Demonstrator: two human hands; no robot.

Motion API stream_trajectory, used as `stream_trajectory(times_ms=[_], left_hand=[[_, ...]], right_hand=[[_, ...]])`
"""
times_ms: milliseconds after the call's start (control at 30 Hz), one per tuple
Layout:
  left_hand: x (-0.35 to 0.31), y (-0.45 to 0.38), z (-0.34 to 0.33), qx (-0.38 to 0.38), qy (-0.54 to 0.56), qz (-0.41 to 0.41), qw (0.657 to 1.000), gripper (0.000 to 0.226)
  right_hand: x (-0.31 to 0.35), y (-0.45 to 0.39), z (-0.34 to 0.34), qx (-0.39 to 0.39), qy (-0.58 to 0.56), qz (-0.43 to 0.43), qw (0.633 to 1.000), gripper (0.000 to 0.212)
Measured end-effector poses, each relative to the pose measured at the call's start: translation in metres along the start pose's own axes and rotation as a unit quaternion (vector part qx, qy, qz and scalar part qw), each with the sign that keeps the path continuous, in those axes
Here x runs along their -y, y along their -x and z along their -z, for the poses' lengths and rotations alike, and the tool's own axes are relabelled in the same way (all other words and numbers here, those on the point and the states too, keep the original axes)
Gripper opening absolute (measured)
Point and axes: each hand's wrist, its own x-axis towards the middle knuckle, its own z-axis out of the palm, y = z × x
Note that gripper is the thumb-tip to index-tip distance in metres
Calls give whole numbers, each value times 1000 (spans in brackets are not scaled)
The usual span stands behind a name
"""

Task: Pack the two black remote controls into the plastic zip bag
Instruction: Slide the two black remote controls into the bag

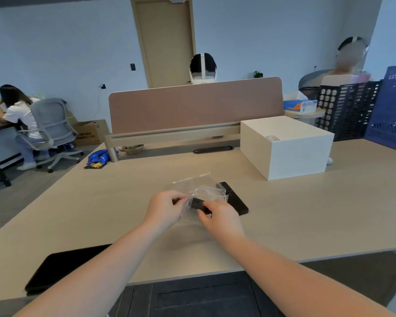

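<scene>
Two bare forearms reaching forward from the bottom edge over the light wood desk point(306, 213), converging mid-desk. Left hand point(164, 210) palm turned inward, wrist slightly bent, thumb and fingertips pinched narrow on the near-left edge of the clear plastic zip bag point(200, 191), lifting that edge off the desk. Right hand point(222, 217) knuckles up, fingers curled close around the near end of one black remote control point(198, 205), thumb on its left side; remote angled toward the bag, far end seen through the plastic, so at or just inside the mouth; cannot tell how far in. Bag crumpled and raised between the hands, far part lying flat on the desk. Second black remote point(234, 199) flat on the desk, just right of the bag, its far-left corner under or against the plastic, not touched by either hand. Dark flat tablet-like slab point(62, 268) near the left front desk edge, beside the left forearm. White box point(286, 145) well behind and right of the hands. Pink-brown divider panel point(194, 106) across the back of the desk.
</scene>
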Motion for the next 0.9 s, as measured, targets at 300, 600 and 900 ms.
stream_trajectory(times_ms=[300, 600, 900], left_hand=[[17, -2, 0, 13, -11, 20, 1000, 24], [20, 0, -4, 29, -17, 9, 999, 20], [24, -3, -6, 33, -27, 13, 999, 18]], right_hand=[[1, -21, -26, 150, 81, -6, 985, 38], [-9, -27, -47, 138, 84, 86, 983, 27], [-22, -25, -45, 139, 109, 169, 970, 34]])
